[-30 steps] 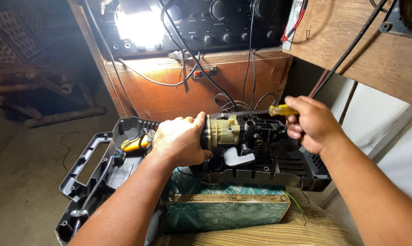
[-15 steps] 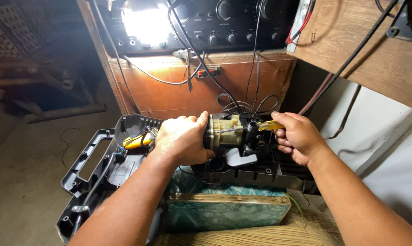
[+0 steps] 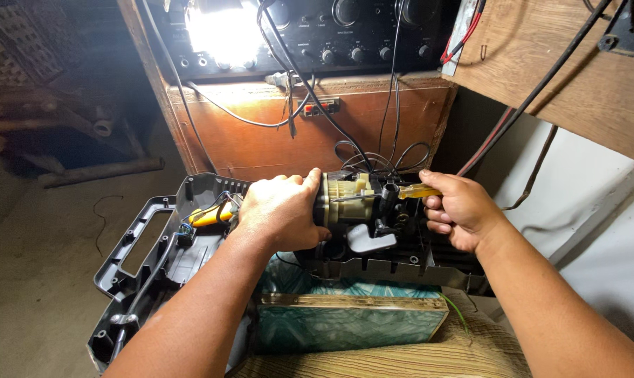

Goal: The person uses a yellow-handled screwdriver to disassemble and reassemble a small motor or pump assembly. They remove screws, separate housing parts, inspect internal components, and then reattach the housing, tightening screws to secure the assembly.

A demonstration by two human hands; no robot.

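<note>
Two bare hands work at the middle of the frame on a stripped-down power tool: the left hand (image 3: pixel 278 210) is wrapped tight around the motor unit (image 3: pixel 345 199), a cream-and-black block with its inner parts showing, while the right hand (image 3: pixel 457 210) grips a yellow-handled screwdriver (image 3: pixel 415 192) whose shaft runs leftward, its tip resting on the cream part of the block. The unit is held just above an open black plastic tool case (image 3: pixel 149 252), which spreads from the lower left of the frame to the centre; a second yellow-handled tool (image 3: pixel 208 215) lies in the case just left of the left hand. Judging by the bare internals and the absence of any outer shell on the block, the dismantling looks well advanced, though whether screws are now coming out or going back in cannot be told from this view, and no loose screws or covers can be made out. A grey piece (image 3: pixel 369 238) hangs beneath the unit, apparently attached. Below the hands sits a green patterned box (image 3: pixel 345 325) on a striped woven surface. Across the top of the frame, a dark amplifier (image 3: pixel 345 35) with knobs stands on a brown wooden cabinet (image 3: pixel 261 133), beside a glaring lamp (image 3: pixel 222 31), black cables trailing down.
</note>
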